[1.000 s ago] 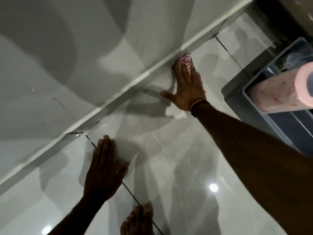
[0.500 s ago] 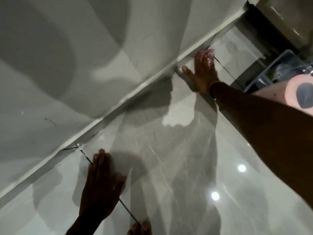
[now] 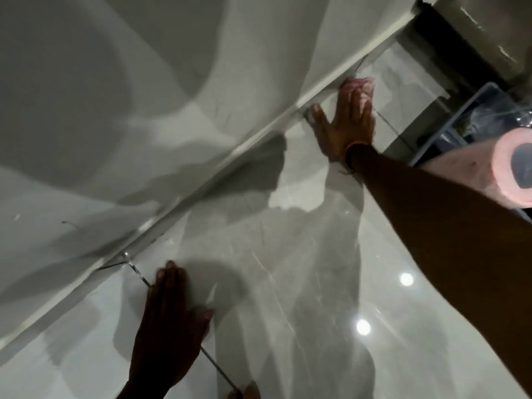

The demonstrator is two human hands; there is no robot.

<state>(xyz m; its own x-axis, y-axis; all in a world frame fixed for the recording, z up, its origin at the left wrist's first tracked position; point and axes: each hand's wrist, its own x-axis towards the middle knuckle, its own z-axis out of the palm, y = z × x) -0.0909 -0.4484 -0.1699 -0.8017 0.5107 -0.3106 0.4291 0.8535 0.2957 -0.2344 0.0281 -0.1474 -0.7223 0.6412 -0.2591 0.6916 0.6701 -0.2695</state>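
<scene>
Though half under the flat, straight-fingered right hand, pink cloth wad against skirting, long axis unclear

Open floor between left hand and right hand. Blocked upper left by the wall; hemmed at right by crate and paper roll.
</scene>
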